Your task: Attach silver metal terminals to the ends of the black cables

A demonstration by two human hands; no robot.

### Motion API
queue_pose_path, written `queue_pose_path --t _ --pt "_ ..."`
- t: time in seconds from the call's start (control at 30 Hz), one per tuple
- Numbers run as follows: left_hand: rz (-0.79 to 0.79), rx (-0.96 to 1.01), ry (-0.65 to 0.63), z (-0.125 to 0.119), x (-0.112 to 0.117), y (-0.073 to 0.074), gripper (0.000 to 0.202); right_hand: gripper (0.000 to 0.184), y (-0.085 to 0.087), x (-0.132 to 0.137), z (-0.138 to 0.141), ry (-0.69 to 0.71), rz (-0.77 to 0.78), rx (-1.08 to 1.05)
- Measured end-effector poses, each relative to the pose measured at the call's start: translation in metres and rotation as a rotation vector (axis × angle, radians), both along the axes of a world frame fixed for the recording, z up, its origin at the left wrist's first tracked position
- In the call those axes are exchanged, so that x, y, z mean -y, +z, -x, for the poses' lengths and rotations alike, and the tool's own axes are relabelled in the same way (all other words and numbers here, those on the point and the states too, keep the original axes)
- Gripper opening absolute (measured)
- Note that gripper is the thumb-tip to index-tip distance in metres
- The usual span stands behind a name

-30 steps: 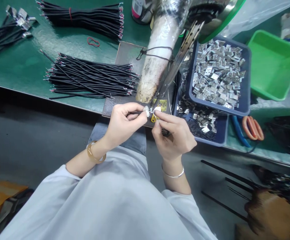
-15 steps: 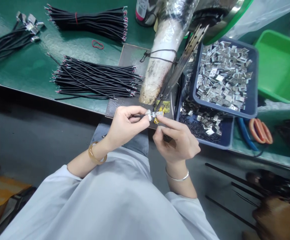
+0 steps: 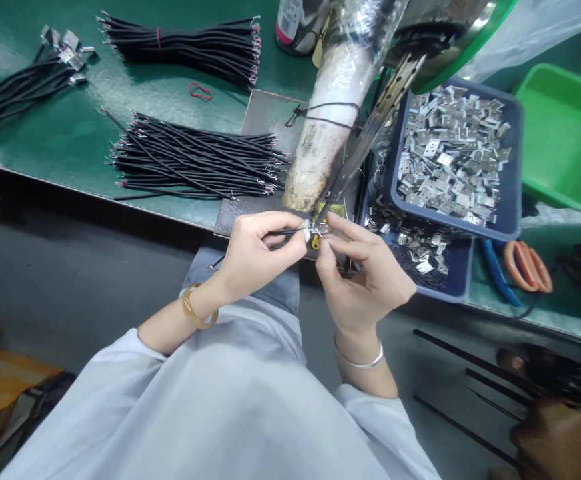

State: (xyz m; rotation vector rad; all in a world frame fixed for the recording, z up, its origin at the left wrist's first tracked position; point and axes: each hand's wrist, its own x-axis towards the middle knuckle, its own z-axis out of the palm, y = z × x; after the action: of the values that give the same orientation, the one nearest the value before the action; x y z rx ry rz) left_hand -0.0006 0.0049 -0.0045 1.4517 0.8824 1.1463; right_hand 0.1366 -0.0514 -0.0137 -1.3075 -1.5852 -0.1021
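Your left hand (image 3: 255, 250) pinches a thin black wire (image 3: 283, 231) between thumb and forefinger near its stripped end, and your right hand (image 3: 365, 280) is closed at the fingertips on a small silvery metal clip (image 3: 319, 230). The two hands meet almost tip to tip at the near edge of the dark steel plate (image 3: 265, 117), just under the lower end of the slanted perforated metal strip (image 3: 370, 130). Whether the wire end already sits in the clip is too small to tell. To my eye the work goes best with the wire level and gripped close to its end so it cannot bend, with the clip held square to it and your fingertips behind the strip's tip. Beside the strip stands the stained white wrapped column (image 3: 327, 120). Left of the plate a loose bundle of black wires (image 3: 195, 160) lies along the near edge of the green table (image 3: 45, 133). Right of your hands sits the blue plastic tray (image 3: 515, 187), heaped with more clips, and beyond it the bright green bin (image 3: 565, 133).
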Motion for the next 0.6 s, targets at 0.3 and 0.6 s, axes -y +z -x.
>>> queue_pose_path --t 0.3,0.6 --pt "0.075 -0.080 -0.107 0.005 -0.002 0.003 0.015 0.019 0.001 0.005 -0.002 0.011 0.000 0.057" --pt "-0.177 -0.154 -0.077 0.010 0.007 -0.007 0.005 0.022 0.005 0.007 -0.006 -0.040 -0.054 0.118"
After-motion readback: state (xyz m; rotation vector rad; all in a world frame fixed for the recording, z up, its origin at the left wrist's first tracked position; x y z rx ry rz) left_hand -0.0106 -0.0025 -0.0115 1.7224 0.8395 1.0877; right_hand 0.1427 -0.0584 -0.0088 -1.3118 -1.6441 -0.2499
